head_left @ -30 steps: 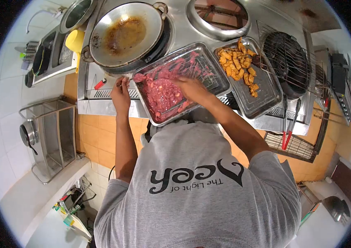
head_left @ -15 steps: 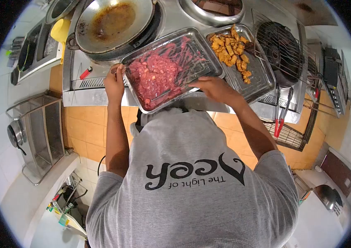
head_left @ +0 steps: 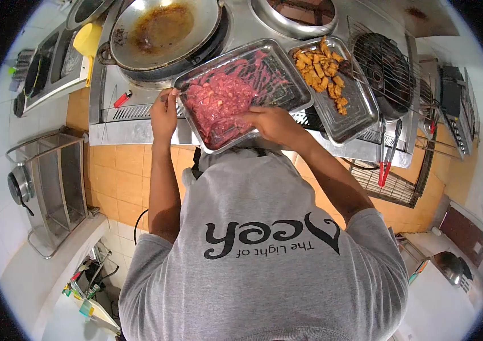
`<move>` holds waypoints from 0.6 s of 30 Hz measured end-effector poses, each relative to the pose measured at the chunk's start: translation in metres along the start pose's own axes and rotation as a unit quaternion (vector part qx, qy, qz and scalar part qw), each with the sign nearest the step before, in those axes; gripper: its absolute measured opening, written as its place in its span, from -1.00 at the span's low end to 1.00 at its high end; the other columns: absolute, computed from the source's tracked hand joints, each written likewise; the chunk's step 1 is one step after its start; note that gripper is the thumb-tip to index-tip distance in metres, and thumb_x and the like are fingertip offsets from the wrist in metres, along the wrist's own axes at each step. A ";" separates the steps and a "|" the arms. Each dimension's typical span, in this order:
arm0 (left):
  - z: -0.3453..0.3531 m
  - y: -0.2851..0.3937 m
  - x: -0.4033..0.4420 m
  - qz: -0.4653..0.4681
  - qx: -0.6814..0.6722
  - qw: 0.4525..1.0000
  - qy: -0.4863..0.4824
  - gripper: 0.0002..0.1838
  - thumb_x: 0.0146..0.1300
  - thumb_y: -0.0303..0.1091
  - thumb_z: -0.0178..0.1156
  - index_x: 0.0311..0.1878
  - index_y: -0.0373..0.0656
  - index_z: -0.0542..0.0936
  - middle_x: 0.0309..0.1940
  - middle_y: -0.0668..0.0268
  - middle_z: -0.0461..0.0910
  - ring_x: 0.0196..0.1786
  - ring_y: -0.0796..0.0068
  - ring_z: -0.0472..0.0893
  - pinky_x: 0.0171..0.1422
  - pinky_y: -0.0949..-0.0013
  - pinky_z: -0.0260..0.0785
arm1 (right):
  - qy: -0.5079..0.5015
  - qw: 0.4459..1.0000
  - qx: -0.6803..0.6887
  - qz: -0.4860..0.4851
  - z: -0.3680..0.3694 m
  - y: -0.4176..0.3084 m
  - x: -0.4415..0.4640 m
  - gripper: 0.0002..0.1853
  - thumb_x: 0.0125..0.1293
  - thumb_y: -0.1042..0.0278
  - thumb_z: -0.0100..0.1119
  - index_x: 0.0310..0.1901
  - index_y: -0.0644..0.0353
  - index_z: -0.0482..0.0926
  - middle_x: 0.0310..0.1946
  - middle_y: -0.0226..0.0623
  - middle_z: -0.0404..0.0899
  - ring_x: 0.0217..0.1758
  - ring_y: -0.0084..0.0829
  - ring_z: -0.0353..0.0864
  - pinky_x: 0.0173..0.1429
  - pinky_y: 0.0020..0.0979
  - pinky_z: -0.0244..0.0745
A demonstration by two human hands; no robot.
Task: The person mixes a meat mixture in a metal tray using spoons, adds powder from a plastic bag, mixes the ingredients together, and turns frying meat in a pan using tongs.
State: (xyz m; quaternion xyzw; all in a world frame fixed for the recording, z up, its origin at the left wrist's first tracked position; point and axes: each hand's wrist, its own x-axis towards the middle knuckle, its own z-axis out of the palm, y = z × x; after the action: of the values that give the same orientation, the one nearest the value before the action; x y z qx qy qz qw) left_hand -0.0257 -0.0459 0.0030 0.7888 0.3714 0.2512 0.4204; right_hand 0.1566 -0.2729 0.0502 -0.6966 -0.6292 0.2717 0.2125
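A metal tray (head_left: 294, 91) holds raw reddish meat (head_left: 217, 95), heaped mostly in its left half, with streaks at the right. My left hand (head_left: 164, 113) pinches the tray's left rim near its upper left corner. Over the tray's near edge, my right hand (head_left: 275, 124) reaches in, its fingertips at the lower right of the meat heap; its fingers are partly blurred, and whether they hold any meat cannot be made out. A second metal tray (head_left: 350, 122) lies to the right, with browned, cooked-looking pieces (head_left: 320, 68) on it.
A wok (head_left: 165, 34) with brown oily liquid sits on a burner at the upper left. A red lighter (head_left: 122, 99) lies left of my left hand. To the right are a wire rack (head_left: 383, 68) over a dark round burner and red-handled tongs (head_left: 387, 165) at the counter edge.
My right hand first moved from the meat to the tray's near right edge, then back left to the meat. My left hand stays at the left rim. The camera view shifted.
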 end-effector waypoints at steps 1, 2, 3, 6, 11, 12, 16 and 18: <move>-0.003 0.003 -0.001 -0.010 0.001 1.000 0.004 -0.75 0.32 -0.28 0.03 -0.14 -0.29 0.53 -0.36 0.14 0.62 -0.29 0.48 0.59 -0.20 0.46 0.40 | 0.005 1.000 -0.004 0.003 -0.001 0.000 0.000 -0.64 0.14 0.44 -0.04 -0.01 0.02 0.52 -0.18 -0.18 0.55 -0.13 -0.12 0.55 -0.03 -0.19 0.46; -0.004 0.007 -0.003 -0.018 0.002 1.000 0.007 -0.74 0.31 -0.27 0.05 -0.13 -0.29 0.53 -0.35 0.14 0.62 -0.27 0.48 0.58 -0.20 0.46 0.39 | -0.015 1.000 0.004 -0.016 0.000 -0.002 0.000 -0.64 0.14 0.43 -0.03 0.00 0.01 0.52 -0.17 -0.19 0.54 -0.12 -0.11 0.55 -0.03 -0.19 0.47; -0.005 0.010 -0.003 -0.024 0.002 1.000 0.008 -0.73 0.30 -0.26 0.06 -0.13 -0.29 0.53 -0.34 0.14 0.62 -0.26 0.48 0.58 -0.20 0.46 0.39 | -0.033 0.999 0.011 -0.034 0.002 -0.005 0.000 -0.64 0.14 0.42 -0.02 0.00 -0.01 0.52 -0.17 -0.19 0.54 -0.11 -0.11 0.55 -0.03 -0.19 0.47; -0.007 -0.001 -0.011 0.004 -0.065 0.997 0.050 -0.71 0.27 -0.23 0.12 -0.13 -0.28 0.54 -0.30 0.16 0.62 -0.25 0.49 0.57 -0.23 0.49 0.38 | -0.012 0.999 -0.008 0.030 0.008 -0.012 0.000 -0.63 0.13 0.41 0.01 0.01 -0.03 0.52 -0.18 -0.20 0.54 -0.10 -0.11 0.54 -0.05 -0.18 0.47; -0.015 -0.038 -0.027 -0.039 -0.089 0.994 -0.041 -0.66 0.23 -0.26 0.16 -0.02 -0.30 0.48 -0.16 0.21 0.57 -0.03 0.49 0.50 0.00 0.43 0.33 | 0.191 0.978 0.001 0.084 0.009 -0.005 -0.009 -0.60 0.12 0.42 0.01 0.05 -0.07 0.49 -0.23 -0.14 0.57 -0.17 -0.11 0.56 -0.13 -0.18 0.49; -0.015 -0.030 -0.031 -0.041 -0.108 0.992 -0.053 -0.64 0.23 -0.26 0.17 0.00 -0.30 0.47 -0.13 0.19 0.55 -0.04 0.47 0.50 0.02 0.42 0.33 | 0.199 0.971 -0.013 0.130 0.011 -0.002 -0.016 -0.59 0.12 0.42 0.01 0.05 -0.06 0.49 -0.26 -0.12 0.58 -0.19 -0.09 0.57 -0.15 -0.17 0.49; -0.018 -0.035 -0.040 -0.047 -0.175 0.979 -0.090 -0.52 0.22 -0.30 0.18 0.15 -0.29 0.34 0.04 0.15 0.43 -0.03 0.39 0.50 0.09 0.37 0.34 | 0.233 0.931 -0.033 0.277 0.035 0.014 -0.038 -0.57 0.17 0.37 0.01 0.12 -0.02 0.41 -0.47 -0.01 0.56 -0.38 -0.02 0.58 -0.28 -0.10 0.49; -0.023 -0.041 -0.045 -0.066 -0.188 0.974 -0.111 -0.47 0.21 -0.32 0.19 0.20 -0.29 0.27 0.08 0.15 0.40 -0.03 0.40 0.49 0.09 0.36 0.34 | 0.263 0.914 -0.011 0.310 0.045 0.007 -0.039 -0.56 0.20 0.31 0.05 0.15 0.02 0.38 -0.55 -0.01 0.55 -0.44 -0.03 0.58 -0.32 -0.15 0.47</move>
State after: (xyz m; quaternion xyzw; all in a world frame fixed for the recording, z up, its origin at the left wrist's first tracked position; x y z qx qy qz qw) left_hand -0.0842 -0.0562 -0.0234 0.6923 0.3203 0.1992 0.6152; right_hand 0.1309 -0.3142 0.0160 -0.9050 -0.3062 0.1236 0.2681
